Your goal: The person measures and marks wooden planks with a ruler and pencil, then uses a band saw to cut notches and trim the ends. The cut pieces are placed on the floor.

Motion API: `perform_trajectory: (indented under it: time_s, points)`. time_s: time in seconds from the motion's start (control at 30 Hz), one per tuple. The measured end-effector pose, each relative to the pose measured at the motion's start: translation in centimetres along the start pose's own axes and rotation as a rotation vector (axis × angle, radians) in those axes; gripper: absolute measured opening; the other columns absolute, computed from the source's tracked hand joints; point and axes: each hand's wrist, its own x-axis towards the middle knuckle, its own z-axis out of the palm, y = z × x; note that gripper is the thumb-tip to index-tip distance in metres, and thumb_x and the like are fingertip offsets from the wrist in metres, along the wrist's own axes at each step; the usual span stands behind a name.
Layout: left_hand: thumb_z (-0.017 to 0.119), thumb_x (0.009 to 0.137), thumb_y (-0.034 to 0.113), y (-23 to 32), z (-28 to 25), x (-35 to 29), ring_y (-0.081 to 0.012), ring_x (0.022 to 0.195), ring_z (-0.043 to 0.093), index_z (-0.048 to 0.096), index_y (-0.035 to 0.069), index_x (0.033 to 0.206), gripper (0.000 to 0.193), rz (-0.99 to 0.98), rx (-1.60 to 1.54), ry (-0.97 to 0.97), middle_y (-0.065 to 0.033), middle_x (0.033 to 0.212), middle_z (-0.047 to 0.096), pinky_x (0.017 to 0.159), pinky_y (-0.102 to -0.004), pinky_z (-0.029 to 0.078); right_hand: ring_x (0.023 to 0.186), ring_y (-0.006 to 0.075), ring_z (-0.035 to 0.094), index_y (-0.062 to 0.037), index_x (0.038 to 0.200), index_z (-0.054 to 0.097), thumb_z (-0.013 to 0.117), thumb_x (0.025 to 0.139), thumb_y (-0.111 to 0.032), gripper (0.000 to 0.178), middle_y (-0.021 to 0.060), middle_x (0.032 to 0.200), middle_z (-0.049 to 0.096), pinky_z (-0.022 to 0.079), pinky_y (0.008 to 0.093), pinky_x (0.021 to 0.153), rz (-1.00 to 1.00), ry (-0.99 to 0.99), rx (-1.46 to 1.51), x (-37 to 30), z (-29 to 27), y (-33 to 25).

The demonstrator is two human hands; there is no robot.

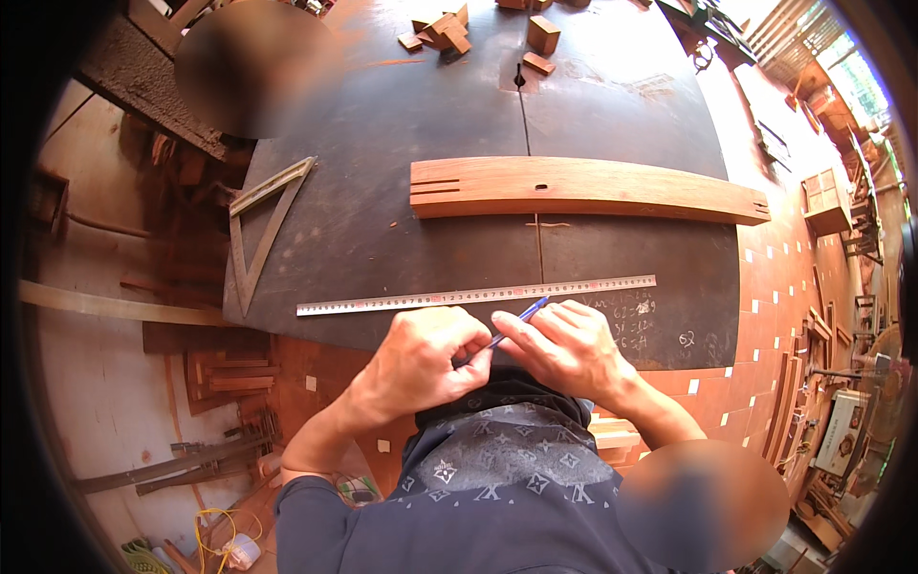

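A blue pen (535,308) is held between my two hands, just off the near edge of the dark table. My left hand (426,356) is closed round its lower end, the fingers curled in. My right hand (566,346) pinches the pen higher up, where its blue end sticks out. Just beyond my hands, a steel ruler (430,299) lies flat along the table's near side. Farther back rests a reddish wooden beam (583,189) with slots at both ends and a small mortise near its middle.
A triangular set square (270,225) lies at the left of the dark table (354,239). Wood offcuts (448,32) and small blocks (543,35) sit at the far side. Chalk-like writing marks the near right corner. Stacked timber (239,375) stands low on the left.
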Motion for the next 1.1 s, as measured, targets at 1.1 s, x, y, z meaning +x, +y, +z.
perform_trajectory:
  time_s: [1.1]
  points:
    - [0.08, 0.094, 0.003, -9.1, -12.1, 8.8, -0.0094, 0.072, 0.064, 0.082, -0.003, 0.102, 0.01, -0.323, 0.086, -0.002, -0.0049, 0.082, 0.076, 0.068, -0.0292, 0.053, 0.097, 0.0296, 0.065, -0.0171, 0.098, 0.081, 0.083, 0.094, -0.025, 0.009, 0.0042, 0.094, 0.069, 0.044, 0.0453, 0.093, 0.41, 0.368, -0.186, 7.2, -1.0, 10.0]
